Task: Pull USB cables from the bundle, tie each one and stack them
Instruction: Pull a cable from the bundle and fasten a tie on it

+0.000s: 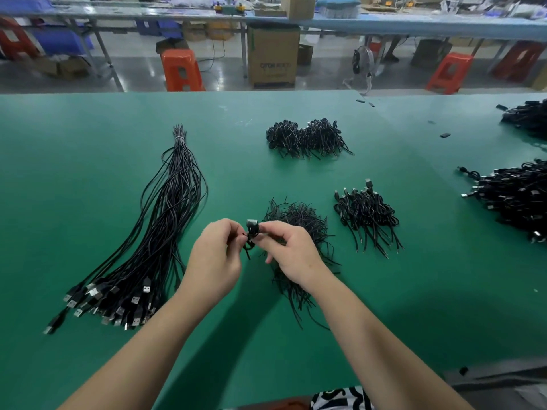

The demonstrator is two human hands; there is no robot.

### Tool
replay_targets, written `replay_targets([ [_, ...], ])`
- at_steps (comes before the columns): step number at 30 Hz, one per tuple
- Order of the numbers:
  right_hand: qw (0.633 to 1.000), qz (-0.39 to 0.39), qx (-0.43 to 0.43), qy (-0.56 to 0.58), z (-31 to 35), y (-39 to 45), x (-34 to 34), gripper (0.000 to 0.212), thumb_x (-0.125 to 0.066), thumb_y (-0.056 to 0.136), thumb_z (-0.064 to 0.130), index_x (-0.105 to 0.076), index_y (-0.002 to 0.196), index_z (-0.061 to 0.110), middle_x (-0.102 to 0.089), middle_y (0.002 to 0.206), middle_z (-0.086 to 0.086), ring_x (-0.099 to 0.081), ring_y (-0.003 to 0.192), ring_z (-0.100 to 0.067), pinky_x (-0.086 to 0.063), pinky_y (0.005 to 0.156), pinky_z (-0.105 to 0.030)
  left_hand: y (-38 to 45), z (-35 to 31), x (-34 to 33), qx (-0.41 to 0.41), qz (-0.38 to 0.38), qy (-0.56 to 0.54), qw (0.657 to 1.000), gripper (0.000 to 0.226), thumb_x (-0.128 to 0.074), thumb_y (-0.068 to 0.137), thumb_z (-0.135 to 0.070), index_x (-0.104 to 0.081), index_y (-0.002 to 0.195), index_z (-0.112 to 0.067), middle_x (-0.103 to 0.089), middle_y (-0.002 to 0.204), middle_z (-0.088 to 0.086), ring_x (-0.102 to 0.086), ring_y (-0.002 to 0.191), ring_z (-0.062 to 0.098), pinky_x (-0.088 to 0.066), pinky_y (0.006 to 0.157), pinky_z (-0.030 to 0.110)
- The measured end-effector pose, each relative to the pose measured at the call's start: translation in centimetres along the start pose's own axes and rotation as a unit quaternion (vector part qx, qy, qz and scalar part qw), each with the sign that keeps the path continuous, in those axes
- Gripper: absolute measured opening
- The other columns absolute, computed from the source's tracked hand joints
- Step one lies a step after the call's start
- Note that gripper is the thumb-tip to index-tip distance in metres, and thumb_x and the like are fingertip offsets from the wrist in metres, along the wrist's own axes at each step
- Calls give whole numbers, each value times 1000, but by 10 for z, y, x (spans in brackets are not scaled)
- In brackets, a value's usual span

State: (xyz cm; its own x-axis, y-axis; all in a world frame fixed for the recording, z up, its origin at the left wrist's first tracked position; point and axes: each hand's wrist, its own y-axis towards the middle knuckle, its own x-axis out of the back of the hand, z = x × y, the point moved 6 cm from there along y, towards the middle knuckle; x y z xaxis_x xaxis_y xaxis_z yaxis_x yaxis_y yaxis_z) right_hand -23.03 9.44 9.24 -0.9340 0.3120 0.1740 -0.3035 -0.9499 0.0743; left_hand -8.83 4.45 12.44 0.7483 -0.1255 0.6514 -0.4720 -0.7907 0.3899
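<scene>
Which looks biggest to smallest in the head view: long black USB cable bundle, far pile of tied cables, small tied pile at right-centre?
1. Long black USB cable bundle
2. Far pile of tied cables; farther away, so unsure
3. Small tied pile at right-centre, similar

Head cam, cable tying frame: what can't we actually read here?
- Coiled cable between left hand and right hand: fingers cover most of it, so whether the tie is on or finished is hidden.
- Wire tie pile: the right hand and forearm cover its near part.
- Right-side cable heap: cut off by the frame edge.
- Far benches: blurred.

Green worktable, orange stools, cardboard boxes, glossy floor
</scene>
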Motion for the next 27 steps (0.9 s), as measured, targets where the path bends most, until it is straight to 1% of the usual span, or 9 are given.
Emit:
replay_targets([
  [2, 1000, 8, -23, 14, -4, -1, -4, 21, -65, 97, 21, -74, 87, 37, -66, 65, 10, -53, 49, -7, -47, 57, -18, -2, -10, 1, -97, -31, 80, 992, 14, -59, 91, 4, -59, 85, -8, -58, 81, 1, -52, 77, 24, -38, 71, 31],
  [4, 998, 15, -50, 33, -9, -3, -7, 22, -61, 100, 24, -76, 85, 29, -59, 56, 2, -53, 47, -12, -47, 56, -20, -7, -16, -1, -185, -48, 150, 970, 10, -58, 87, 3, -60, 83, -5, -59, 80, 6, -51, 75, 29, -41, 72, 39],
  [9, 994, 53, -89, 25, -15, -4, -9, 27, -57, 101, 28, -77, 90, 14, -66, 80, -27, -50, 53, -11, -45, 60, -22, -13, -17, -7, -285, -39, 202, 936, 14, -61, 82, 8, -63, 84, -5, -58, 81, 7, -52, 74, 31, -42, 69, 38],
  [13, 987, 96, -98, 88, -12, -6, -13, 42, -49, 104, 35, -74, 87, 6, -69, 81, -14, -55, 57, -14, -48, 59, -19, -11, -15, -5, -271, -37, 177, 946, 10, -60, 87, 5, -64, 85, -4, -60, 82, 7, -54, 75, 30, -46, 69, 42],
  [15, 986, 118, -74, 92, -7, -7, -14, 40, -51, 103, 39, -75, 89, 9, -70, 81, -9, -57, 59, -12, -49, 61, -19, -8, -15, -2, -258, -39, 154, 953, 7, -61, 88, 3, -64, 85, -3, -60, 82, 6, -54, 74, 31, -48, 69, 44],
  [18, 990, 128, -26, 45, -2, -8, -13, 27, -56, 98, 38, -76, 89, 22, -71, 87, -16, -61, 65, -15, -51, 73, -32, -8, -16, 1, -252, -42, 138, 957, 5, -62, 90, 0, -65, 86, -2, -61, 82, 6, -54, 75, 30, -49, 69, 44],
  [21, 992, 118, -17, 34, -1, -7, -12, 30, -52, 100, 36, -76, 84, 31, -68, 89, -31, -62, 66, -17, -49, 80, -40, -9, -18, 4, -243, -42, 116, 962, 10, -60, 93, -6, -65, 86, -2, -61, 83, 5, -53, 76, 28, -48, 70, 39],
  [25, 988, 116, -26, 102, 3, -8, -11, 30, -55, 102, 24, -79, 86, 34, -75, 83, -2, -57, 74, -19, -53, 71, -28, -7, -15, 6, -178, -32, 25, 983, 9, -61, 94, -14, -63, 89, -6, -58, 86, -1, -52, 81, 15, -43, 74, 23],
  [27, 983, 113, -38, 139, 5, -9, -9, 25, -58, 100, 21, -80, 93, 29, -76, 85, 1, -59, 77, -15, -53, 67, -21, -6, -7, 10, -106, -44, -39, 993, 13, -69, 90, -17, -56, 92, -15, -54, 87, -7, -50, 80, 3, -40, 73, 15],
])
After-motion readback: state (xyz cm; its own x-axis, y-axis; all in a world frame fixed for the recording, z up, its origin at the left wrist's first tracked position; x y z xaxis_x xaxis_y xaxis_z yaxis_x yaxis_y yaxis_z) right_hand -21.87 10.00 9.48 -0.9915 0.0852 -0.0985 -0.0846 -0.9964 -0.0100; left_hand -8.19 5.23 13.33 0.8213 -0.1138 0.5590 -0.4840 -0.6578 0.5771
